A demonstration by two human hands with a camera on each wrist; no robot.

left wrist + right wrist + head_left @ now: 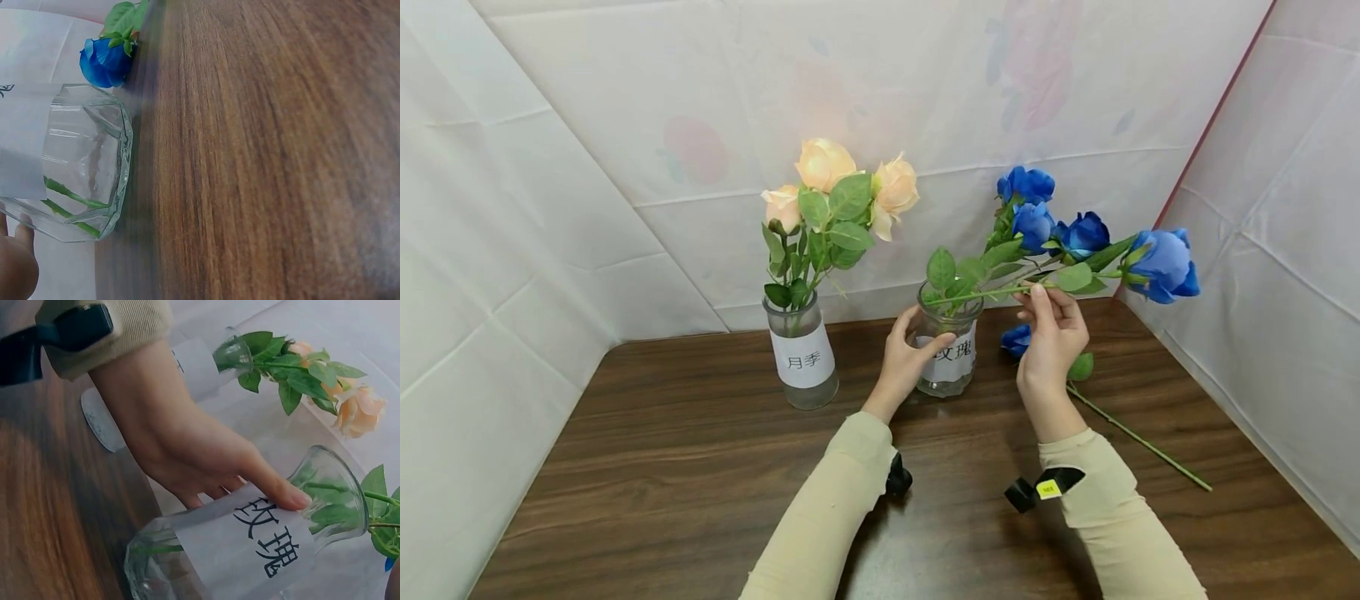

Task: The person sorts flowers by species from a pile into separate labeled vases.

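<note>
Left hand (904, 358) gripped labelled vase (950, 354) (fingers mostly hidden behind glass); right hand (1051, 337) pinched blue rose stem (1000, 292), frame centre.

A clear glass vase (947, 354) with a white paper label printed in black characters stands upright on the wooden surface (700, 467), gripped at its side by the left hand (906, 354). Blue roses (1045, 221) with green leaves lean out of its flared mouth. The right hand (1052, 333) pinches the green stem of one more blue rose (1161, 265), held nearly level, its lower end at the vase's mouth.
</note>
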